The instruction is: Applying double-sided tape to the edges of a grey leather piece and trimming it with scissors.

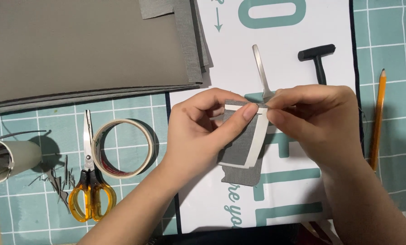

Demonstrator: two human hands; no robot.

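I count, from the left: one cup (10, 159), one pair of scissors (89, 181), one tape roll (123, 147). My left hand (198, 129) and right hand (314, 120) both pinch one grey fabric piece (241, 145) by its top edge, mid-table. Then one metal tool (261, 70), one black handle (318, 56), one pencil (378, 118).

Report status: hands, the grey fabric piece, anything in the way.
Both hands, left and right, pinch the grey fabric piece at its taped top edge. Piece lifted off the white sheet. Metal tool behind; nothing blocking.
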